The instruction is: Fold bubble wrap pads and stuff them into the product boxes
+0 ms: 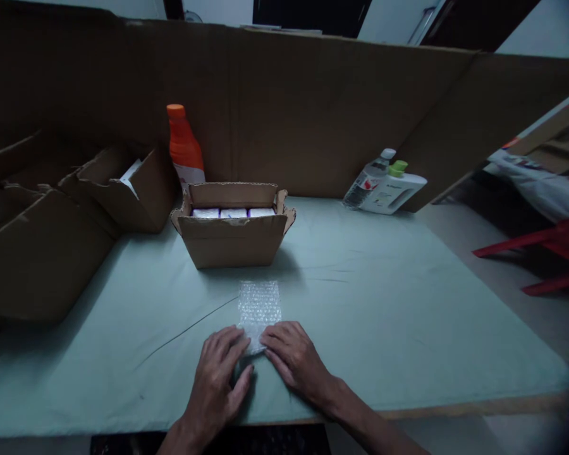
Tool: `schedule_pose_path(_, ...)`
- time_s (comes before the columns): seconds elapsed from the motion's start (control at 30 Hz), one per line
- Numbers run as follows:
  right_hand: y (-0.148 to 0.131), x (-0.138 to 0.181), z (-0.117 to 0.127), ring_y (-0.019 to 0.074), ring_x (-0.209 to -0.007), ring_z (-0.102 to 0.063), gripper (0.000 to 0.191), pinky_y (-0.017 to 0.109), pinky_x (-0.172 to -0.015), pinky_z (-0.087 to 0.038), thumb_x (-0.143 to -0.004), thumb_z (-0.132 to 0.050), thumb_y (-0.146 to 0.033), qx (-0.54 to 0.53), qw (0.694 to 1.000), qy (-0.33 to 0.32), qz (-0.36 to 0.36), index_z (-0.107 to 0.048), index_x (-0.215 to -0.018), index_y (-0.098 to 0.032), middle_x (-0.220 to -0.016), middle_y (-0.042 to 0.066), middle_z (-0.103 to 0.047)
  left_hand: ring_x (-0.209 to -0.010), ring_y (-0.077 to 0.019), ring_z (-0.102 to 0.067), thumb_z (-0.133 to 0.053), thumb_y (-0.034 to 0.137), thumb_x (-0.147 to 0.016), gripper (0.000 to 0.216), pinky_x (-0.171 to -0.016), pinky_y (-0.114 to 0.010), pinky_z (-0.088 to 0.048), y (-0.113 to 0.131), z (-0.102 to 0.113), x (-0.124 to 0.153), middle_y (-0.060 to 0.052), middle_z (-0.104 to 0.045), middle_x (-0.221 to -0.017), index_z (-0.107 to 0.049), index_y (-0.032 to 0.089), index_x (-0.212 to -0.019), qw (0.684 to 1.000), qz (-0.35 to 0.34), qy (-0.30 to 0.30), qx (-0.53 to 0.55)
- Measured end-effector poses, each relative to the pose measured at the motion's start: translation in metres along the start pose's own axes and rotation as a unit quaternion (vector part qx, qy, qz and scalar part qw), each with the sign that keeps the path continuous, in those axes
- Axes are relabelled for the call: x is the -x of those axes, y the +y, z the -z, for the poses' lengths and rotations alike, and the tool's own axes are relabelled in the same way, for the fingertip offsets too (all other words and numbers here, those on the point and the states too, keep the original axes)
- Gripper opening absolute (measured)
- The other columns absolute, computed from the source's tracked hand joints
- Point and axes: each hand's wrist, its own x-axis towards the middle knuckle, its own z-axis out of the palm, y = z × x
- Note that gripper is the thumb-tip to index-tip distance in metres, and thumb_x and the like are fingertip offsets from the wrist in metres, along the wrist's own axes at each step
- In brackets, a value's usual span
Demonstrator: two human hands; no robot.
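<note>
A small sheet of clear bubble wrap lies flat on the pale green cloth in front of me, and its near end looks folded over. My left hand touches the left side of that near end, fingers stretched and thumb held apart. At the right corner, the fingers and thumb of my right hand close on the wrap's edge. Just beyond the sheet stands an open cardboard box with several white-topped packs inside. Whether anything lies within the fold cannot be made out.
Larger open cardboard boxes line the left side. An orange bottle stands behind the middle box. Against the cardboard wall are a clear bottle and a white jug with a green cap. A red stool is off the table's right edge.
</note>
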Motion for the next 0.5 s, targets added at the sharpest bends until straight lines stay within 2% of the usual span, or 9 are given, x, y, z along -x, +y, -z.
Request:
schedule_pose_path(0.1, 0.000, -0.002, 0.002, 0.0214, -0.088, -0.064, 0.015, 0.038, -0.081, -0.047, -0.096, -0.054, -0.014, -0.046, 0.999, 0.003, -0.023, -0.066, -0.101, -0.020, -0.095, 0.005, -0.074, -0.104, -0.0226, -0.063, -0.053, 0.007, -0.089, 0.034, -0.092, -0.040, -0.052, 0.001, -0.004, 0.000, -0.007, -0.072, -0.105, -0.061, 0.022, -0.118, 0.999, -0.015, -0.009, 0.033)
schedule_pose_path(0.2, -0.001, -0.002, 0.004, 0.0198, -0.085, -0.066, 0.014, 0.036, -0.078, -0.049, -0.096, -0.055, -0.017, -0.077, 0.996, 0.002, -0.033, -0.067, -0.103, -0.021, -0.092, 0.003, -0.075, -0.087, -0.0200, -0.065, -0.050, 0.007, -0.092, 0.030, -0.080, -0.036, -0.053, 0.000, -0.010, -0.001, -0.006, -0.072, -0.093, -0.062, 0.021, -0.115, 0.998, 0.015, 0.007, 0.055)
schedule_pose_path(0.4, -0.001, -0.002, 0.015, 0.0232, -0.094, -0.064, 0.022, 0.040, -0.081, -0.048, -0.094, -0.055, -0.014, 0.002, 0.989, 0.145, -0.012, -0.062, -0.113, -0.022, -0.102, 0.008, -0.071, -0.078, -0.0202, -0.064, -0.053, 0.015, -0.092, 0.027, -0.072, -0.036, -0.053, -0.002, -0.014, -0.006, -0.006, -0.071, -0.087, -0.064, 0.019, -0.116, 0.997, 0.072, 0.009, 0.037)
schedule_pose_path(0.5, 0.000, -0.002, 0.016, 0.0242, -0.095, -0.062, 0.022, 0.042, -0.084, -0.047, -0.091, -0.057, -0.012, 0.028, 0.994, 0.101, 0.019, -0.062, -0.110, -0.022, -0.101, 0.008, -0.070, -0.079, -0.0209, -0.064, -0.052, 0.015, -0.092, 0.025, -0.074, -0.037, -0.054, -0.002, -0.015, -0.007, -0.006, -0.071, -0.086, -0.065, 0.019, -0.113, 0.997, 0.074, 0.001, 0.024)
